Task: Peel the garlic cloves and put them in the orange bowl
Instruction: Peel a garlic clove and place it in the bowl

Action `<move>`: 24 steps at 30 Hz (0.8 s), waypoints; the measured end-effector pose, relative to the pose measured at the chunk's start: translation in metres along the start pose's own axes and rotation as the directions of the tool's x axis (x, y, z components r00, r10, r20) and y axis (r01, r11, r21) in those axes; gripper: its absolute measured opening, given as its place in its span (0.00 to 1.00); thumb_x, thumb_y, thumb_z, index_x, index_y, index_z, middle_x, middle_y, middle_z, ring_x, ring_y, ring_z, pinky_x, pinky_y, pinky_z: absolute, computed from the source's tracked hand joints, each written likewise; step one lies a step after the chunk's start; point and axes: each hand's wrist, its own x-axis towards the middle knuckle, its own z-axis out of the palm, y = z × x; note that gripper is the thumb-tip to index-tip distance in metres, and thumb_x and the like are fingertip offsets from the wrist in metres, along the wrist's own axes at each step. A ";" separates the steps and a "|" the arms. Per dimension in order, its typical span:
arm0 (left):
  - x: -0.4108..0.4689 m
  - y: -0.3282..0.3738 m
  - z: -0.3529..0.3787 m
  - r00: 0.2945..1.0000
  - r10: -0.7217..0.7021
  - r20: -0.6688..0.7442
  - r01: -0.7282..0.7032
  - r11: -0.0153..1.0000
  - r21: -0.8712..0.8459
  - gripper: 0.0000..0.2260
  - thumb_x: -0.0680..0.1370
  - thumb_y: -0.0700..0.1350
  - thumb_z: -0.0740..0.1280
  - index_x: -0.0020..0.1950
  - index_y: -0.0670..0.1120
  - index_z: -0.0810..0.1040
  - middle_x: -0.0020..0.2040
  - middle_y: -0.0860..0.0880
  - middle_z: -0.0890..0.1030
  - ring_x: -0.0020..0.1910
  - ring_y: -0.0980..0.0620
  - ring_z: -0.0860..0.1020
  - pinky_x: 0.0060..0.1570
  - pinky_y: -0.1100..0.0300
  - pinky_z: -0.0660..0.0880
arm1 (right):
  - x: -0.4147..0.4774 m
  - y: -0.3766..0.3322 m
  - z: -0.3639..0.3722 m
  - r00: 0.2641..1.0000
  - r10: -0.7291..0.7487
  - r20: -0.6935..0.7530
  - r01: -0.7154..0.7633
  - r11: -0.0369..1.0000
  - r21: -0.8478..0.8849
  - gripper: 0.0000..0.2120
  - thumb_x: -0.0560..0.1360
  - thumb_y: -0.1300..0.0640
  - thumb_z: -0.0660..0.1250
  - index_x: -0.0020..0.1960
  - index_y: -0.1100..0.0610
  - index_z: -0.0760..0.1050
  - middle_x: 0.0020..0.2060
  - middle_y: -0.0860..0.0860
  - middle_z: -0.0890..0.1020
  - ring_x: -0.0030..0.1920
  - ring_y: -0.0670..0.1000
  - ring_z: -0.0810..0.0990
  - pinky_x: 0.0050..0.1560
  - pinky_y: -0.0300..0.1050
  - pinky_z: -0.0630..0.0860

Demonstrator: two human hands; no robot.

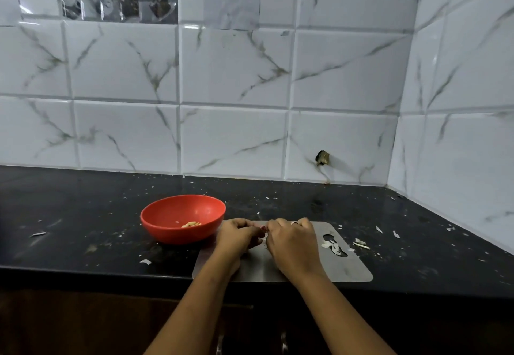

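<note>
The garlic clove [263,239] is only a small pale sliver showing between the fingertips of both hands, held just above the steel cutting board [319,269]; most of it is hidden by the fingers. Judging by its kind, it is very light and firm, with a thin, dry, papery skin that tears rather than slides. Once bared, the flesh is likely a little sticky and easy to nick with a nail. The best hold is probably a pinch across the plump middle with one hand, while the other picks the skin at a tip and strips it along the length.

The left hand [237,236] has its fingers curled in, pinching the clove from the left. The right hand [292,243] meets it from the right, fingers bent over and also pinching at the clove, so the clove sits at the point where the two hands touch.

Just left of the left hand, touching the board's corner, stands the orange bowl [178,235], with a few peeled cloves [191,224] at its bottom. Loose peels [332,246] lie around the board's handle hole, near the right hand, and more scraps dot the dark table [83,215].
</note>
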 end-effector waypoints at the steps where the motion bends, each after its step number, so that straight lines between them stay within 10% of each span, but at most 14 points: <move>1: 0.000 0.002 -0.002 1.000 -0.022 0.022 0.022 1.000 -0.010 0.07 0.71 0.29 0.67 0.35 0.38 0.77 0.32 0.42 0.80 0.29 0.53 0.78 0.32 0.66 0.76 | 0.000 0.000 0.000 1.000 -0.026 -0.011 0.026 0.999 -0.023 0.08 0.61 0.59 0.76 0.33 0.51 0.76 0.26 0.46 0.76 0.23 0.48 0.72 0.35 0.43 0.69; 24: -0.001 -0.003 -0.004 0.977 0.149 0.155 -0.152 0.988 0.004 0.01 0.75 0.34 0.67 0.44 0.38 0.77 0.38 0.42 0.78 0.34 0.53 0.77 0.36 0.66 0.76 | -0.003 0.010 -0.003 0.970 0.112 0.217 -0.206 0.851 0.483 0.07 0.76 0.55 0.64 0.51 0.53 0.78 0.45 0.47 0.81 0.39 0.48 0.77 0.48 0.47 0.74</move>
